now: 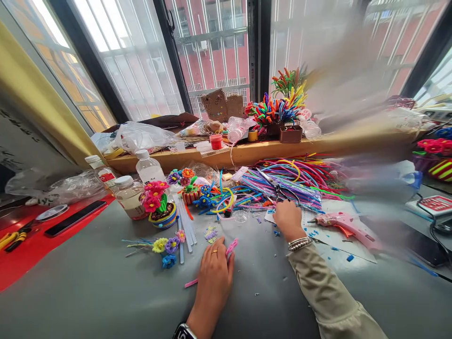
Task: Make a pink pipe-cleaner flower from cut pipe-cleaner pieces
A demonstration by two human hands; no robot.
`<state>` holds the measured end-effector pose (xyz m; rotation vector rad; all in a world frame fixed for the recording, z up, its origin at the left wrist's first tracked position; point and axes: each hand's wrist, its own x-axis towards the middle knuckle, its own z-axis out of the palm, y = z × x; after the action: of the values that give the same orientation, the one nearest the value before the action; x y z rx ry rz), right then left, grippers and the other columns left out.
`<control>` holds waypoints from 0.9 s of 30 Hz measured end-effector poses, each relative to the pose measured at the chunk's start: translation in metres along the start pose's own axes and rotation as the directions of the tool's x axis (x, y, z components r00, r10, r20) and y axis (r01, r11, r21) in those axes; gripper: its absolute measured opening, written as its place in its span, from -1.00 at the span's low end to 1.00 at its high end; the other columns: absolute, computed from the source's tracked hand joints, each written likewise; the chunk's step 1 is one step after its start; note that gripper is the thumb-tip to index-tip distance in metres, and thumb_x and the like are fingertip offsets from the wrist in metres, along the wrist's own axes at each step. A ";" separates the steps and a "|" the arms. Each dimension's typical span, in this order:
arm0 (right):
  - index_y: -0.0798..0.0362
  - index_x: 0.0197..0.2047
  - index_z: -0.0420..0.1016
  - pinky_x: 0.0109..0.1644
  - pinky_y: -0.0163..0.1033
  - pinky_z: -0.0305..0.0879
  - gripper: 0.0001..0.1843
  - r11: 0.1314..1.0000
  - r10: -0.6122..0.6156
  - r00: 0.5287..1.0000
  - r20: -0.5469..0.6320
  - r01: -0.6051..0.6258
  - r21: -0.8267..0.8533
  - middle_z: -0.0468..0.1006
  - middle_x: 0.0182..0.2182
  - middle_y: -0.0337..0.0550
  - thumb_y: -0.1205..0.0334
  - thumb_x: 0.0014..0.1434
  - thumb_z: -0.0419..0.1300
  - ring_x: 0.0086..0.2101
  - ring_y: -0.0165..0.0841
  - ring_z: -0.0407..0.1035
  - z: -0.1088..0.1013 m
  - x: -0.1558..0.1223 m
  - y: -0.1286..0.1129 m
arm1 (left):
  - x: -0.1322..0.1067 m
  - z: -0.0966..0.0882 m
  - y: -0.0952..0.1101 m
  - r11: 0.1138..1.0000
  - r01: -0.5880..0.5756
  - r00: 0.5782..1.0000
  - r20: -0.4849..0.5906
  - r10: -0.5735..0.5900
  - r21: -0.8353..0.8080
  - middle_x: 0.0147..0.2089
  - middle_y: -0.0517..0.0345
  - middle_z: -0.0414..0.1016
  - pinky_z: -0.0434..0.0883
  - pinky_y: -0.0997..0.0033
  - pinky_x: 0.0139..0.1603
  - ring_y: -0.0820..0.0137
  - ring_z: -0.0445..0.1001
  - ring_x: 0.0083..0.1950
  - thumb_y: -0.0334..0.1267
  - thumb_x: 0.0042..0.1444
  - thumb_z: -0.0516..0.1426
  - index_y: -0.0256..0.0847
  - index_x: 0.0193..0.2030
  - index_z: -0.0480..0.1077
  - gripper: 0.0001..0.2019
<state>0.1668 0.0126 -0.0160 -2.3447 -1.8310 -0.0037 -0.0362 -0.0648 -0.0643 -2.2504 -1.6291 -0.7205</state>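
My left hand (213, 275) rests on the grey table (88, 292) with its fingers closed around a pink pipe cleaner (231, 247); the cleaner's other end sticks out to the left of the hand. My right hand (287, 219) reaches forward, fingers curled over black-handled scissors (282, 192) at the edge of a heap of coloured pipe cleaners (282, 181). A bead bracelet and a beige sleeve cover that wrist. Small pipe-cleaner flowers (169, 246) lie just left of my left hand.
A pink glue gun (344, 223) lies right of my right hand. A potted pipe-cleaner flower (158, 207), clear glue sticks (185, 226) and plastic bottles (148, 167) stand to the left. A phone (74, 219) lies on a red mat. The wooden sill (247, 151) holds more craft supplies.
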 end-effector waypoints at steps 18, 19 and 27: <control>0.30 -0.13 0.36 -0.24 -0.26 0.23 -0.70 1.000 0.000 0.998 0.061 0.000 0.009 0.38 -0.17 0.19 0.46 0.07 -0.03 -0.15 -0.18 0.29 0.008 0.001 0.001 | 0.038 -0.042 0.021 0.979 -0.023 0.996 -0.092 0.004 -0.202 -0.21 0.04 0.46 0.40 0.37 -0.26 0.37 0.45 -0.22 -0.27 0.13 -0.12 -0.26 -0.09 0.22 -0.75; 0.31 -0.12 0.35 -0.25 -0.25 0.23 -0.69 1.000 0.007 0.998 0.060 -0.008 0.009 0.38 -0.17 0.21 0.46 0.07 -0.04 -0.15 -0.17 0.29 0.009 0.002 0.000 | 0.041 -0.049 0.024 0.969 -0.026 0.996 -0.088 0.005 -0.246 -0.25 0.06 0.46 0.41 0.40 -0.31 0.38 0.46 -0.26 -0.26 0.12 -0.10 -0.24 -0.10 0.23 -0.75; 0.32 -0.21 0.39 -0.30 -0.22 0.20 -0.74 0.995 -0.081 0.996 0.041 0.079 0.054 0.37 -0.22 0.23 0.49 0.05 -0.04 -0.19 -0.15 0.29 0.018 0.005 -0.001 | 0.050 -0.082 0.032 0.799 0.027 0.999 -0.017 -0.046 -0.601 -0.24 0.12 0.47 0.42 0.46 -0.25 0.43 0.47 -0.29 -0.29 0.05 -0.01 -0.18 -0.15 0.27 -0.80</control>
<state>0.1655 0.0195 -0.0333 -2.2519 -1.9202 0.0846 -0.0136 -0.0754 0.0335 -2.5941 -1.5854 -1.4533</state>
